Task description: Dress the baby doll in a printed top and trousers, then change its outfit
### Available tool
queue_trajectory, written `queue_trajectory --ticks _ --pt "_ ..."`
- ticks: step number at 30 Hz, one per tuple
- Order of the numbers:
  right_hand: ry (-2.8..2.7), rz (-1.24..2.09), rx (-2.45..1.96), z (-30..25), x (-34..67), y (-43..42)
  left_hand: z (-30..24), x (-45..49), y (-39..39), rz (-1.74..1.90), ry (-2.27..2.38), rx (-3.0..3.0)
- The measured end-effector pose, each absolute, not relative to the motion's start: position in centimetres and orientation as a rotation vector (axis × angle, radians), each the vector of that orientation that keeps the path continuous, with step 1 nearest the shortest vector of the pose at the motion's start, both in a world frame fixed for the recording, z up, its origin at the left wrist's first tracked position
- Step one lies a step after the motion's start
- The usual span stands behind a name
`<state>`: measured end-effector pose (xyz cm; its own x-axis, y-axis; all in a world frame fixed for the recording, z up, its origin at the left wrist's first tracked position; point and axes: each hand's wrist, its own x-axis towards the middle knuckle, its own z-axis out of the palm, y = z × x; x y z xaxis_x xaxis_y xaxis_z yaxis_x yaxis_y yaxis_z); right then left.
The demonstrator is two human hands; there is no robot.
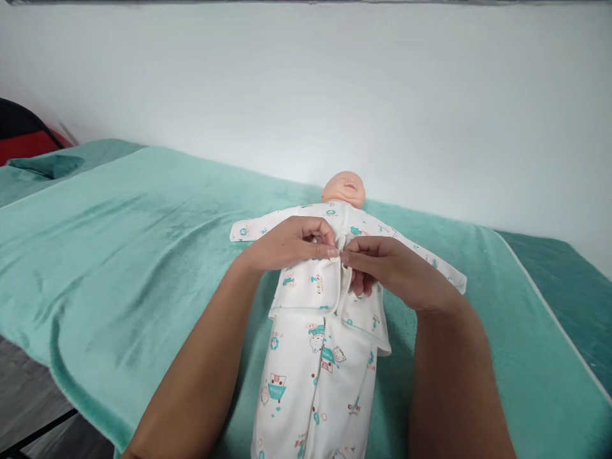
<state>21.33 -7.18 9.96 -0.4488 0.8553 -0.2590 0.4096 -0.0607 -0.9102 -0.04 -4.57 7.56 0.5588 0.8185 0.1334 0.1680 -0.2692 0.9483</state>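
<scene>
A baby doll (343, 187) lies on its back on a teal blanket (143, 255), arms spread, dressed in a white printed jacket (310, 284) and matching trousers (310, 389). My left hand (291, 243) pinches the jacket's left front edge at the chest. Opposite it, my right hand (387, 268) pinches the right front edge, fingertips almost meeting those of the left at the middle seam. Below the hands the jacket's front gapes slightly.
The blanket covers a bed that runs along a white wall (335, 95). A darker teal sheet (564, 274) shows at the right edge. A folded teal cloth (48, 164) and a red and black object (21, 137) sit at the far left. Grey floor (23, 395) lies lower left.
</scene>
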Motion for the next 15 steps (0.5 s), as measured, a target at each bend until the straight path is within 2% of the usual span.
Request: queue_trajectory --ticks 6,15 --pt "-1.691 1.618 -1.174 8.7 22.2 -6.3 7.7 0.0 -4.7 0.763 0.848 1.790" --pt "-1.668 1.605 -1.154 8.6 21.6 -6.4 7.6 0.0 -4.8 0.753 0.784 1.725"
